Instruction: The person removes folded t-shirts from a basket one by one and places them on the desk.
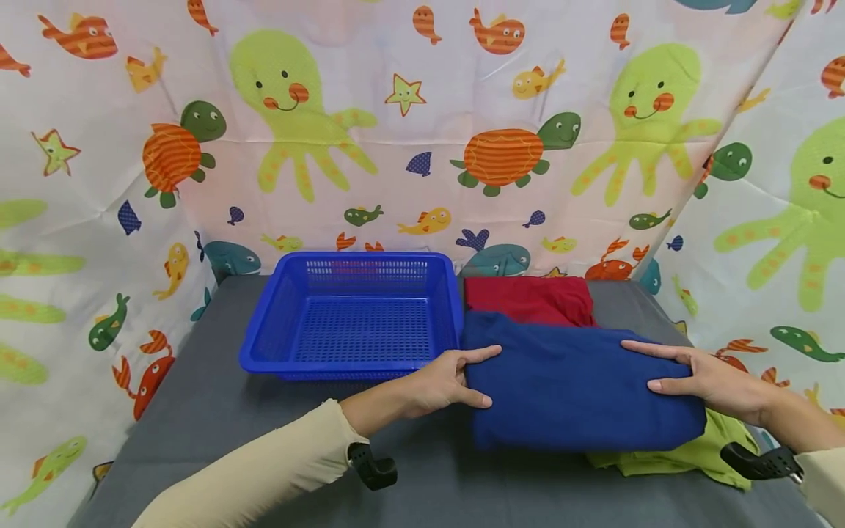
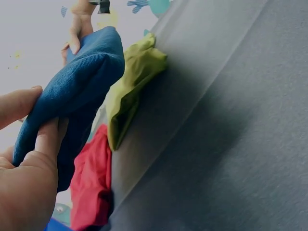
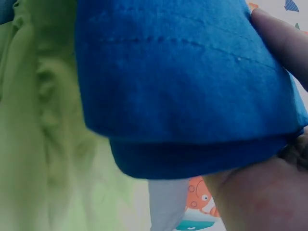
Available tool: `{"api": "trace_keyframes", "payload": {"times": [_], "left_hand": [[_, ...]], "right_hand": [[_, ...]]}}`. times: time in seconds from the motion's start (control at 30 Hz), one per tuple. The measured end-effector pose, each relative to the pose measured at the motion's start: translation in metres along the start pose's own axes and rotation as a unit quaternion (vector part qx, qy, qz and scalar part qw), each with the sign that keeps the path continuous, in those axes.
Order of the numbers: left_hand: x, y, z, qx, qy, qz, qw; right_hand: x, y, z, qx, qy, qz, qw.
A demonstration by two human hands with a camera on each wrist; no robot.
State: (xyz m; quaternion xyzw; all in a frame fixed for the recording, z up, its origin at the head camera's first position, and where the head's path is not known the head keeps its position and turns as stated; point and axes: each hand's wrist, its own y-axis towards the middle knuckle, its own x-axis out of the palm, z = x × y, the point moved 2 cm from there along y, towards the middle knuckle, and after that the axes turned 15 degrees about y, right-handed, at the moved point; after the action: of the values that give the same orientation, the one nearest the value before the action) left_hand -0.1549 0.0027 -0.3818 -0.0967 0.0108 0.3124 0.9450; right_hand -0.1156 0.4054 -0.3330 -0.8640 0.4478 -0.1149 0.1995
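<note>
A folded blue garment (image 1: 561, 385) hangs between my two hands, lifted above the table. My left hand (image 1: 449, 381) pinches its left end, thumb on one side and fingers on the other, as the left wrist view shows. At the right end, my right hand (image 1: 722, 381) grips it between thumb and fingers. A stitched hem on the blue garment (image 3: 187, 86) fills much of the right wrist view. Behind it lies a red cloth (image 1: 528, 297), partly covered. Beneath its right side, a yellow-green cloth (image 1: 693, 455) lies on the table, mostly hidden in the head view.
A blue plastic basket (image 1: 264, 323) with mesh walls and floor stands left of the cloths, nothing visible inside it. The grey tabletop (image 1: 218, 418) reaches back to a curtain (image 1: 409, 169) printed with sea animals, which also hangs along both sides.
</note>
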Motion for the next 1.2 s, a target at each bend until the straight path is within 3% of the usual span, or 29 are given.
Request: {"api": "trace_keyframes", "payload": {"times": [0.23, 0.57, 0.7, 0.9, 1.03, 1.2], "left_hand": [[0.012, 0.000, -0.009, -0.010, 0.012, -0.016, 0.9997], [0.023, -0.003, -0.033, -0.021, 0.020, -0.009, 0.9995], [0.023, -0.008, -0.043, -0.027, 0.018, -0.015, 0.9994], [0.020, -0.017, -0.056, -0.039, -0.010, -0.018, 0.9990], [0.015, -0.023, -0.063, -0.061, -0.002, -0.013, 0.9980], [0.017, -0.028, -0.073, -0.070, -0.027, -0.020, 0.9970]], "right_hand": [[0.001, -0.005, 0.015, 0.014, 0.035, -0.005, 0.9993], [0.011, -0.004, 0.032, 0.017, 0.071, -0.034, 0.9968], [0.016, -0.002, 0.035, 0.017, 0.057, -0.033, 0.9977], [0.024, 0.004, 0.042, 0.022, 0.005, 0.008, 0.9997], [0.031, 0.009, 0.049, 0.025, -0.013, 0.030, 0.9992], [0.036, 0.013, 0.061, 0.014, -0.016, 0.029, 0.9993]]}}
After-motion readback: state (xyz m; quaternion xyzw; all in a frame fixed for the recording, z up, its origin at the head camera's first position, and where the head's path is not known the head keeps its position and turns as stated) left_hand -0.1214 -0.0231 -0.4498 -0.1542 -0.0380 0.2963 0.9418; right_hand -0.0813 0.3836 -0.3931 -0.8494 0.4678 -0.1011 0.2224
